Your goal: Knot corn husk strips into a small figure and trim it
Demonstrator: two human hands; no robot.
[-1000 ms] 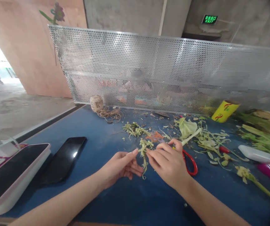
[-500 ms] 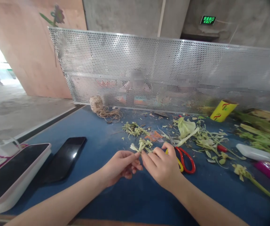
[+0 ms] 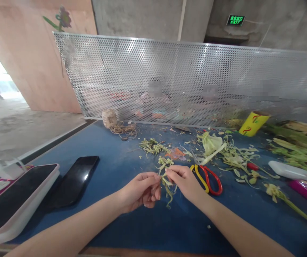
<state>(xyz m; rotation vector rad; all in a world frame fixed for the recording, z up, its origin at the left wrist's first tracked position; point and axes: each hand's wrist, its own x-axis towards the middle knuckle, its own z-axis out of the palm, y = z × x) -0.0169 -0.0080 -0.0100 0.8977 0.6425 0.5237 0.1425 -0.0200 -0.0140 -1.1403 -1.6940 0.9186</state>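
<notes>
Centrally, over a blue surface (image 3: 110,228), the left hand (image 3: 142,189) and right hand (image 3: 185,181) pinch a small pale-green plant bundle (image 3: 165,161), loose ends dangling, left of the scissors (image 3: 207,178). Twisting or tying seems in hand; the next move likely calls for light, steady tension.

Workshop-like room, bare concrete wall (image 3: 139,18), green exit sign (image 3: 235,20), perforated metal screen (image 3: 132,67), blue worktable (image 3: 110,228) with plant scraps (image 3: 236,157)

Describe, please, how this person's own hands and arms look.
The left hand and right hand are bare, without gloves, and no ring can be seen. The left forearm and right forearm show no sleeve, watch or bracelet.
</notes>
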